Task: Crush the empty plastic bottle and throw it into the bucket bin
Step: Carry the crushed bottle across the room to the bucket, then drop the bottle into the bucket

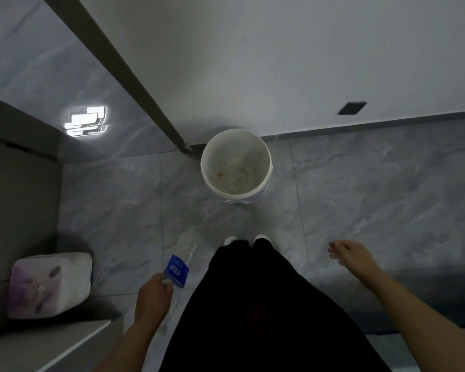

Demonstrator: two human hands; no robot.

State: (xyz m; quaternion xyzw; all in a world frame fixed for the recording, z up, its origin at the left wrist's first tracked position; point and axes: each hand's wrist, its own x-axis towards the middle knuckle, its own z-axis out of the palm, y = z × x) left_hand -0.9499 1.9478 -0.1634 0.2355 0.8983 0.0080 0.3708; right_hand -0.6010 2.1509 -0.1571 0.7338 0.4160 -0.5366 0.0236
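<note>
Holding bottle [180, 260] at 7 o'clock: left hand [156, 289] wrapped round its lower end, neck pointing fwd. Right hand [348, 252] at 4 o'clock, fingers loose, carrying nothing. Bottle clear w/ blue label, looks full-shape, uncrushed. Crush & toss both left, I judge. Bucket bin [263, 154] at 12 o'clock on floor, well apart.

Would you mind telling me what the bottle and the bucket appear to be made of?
The bottle looks like thin clear plastic: the floor shows through it above a glossy blue label. The bucket seems opaque white plastic, matte, with a stained inside.
</note>
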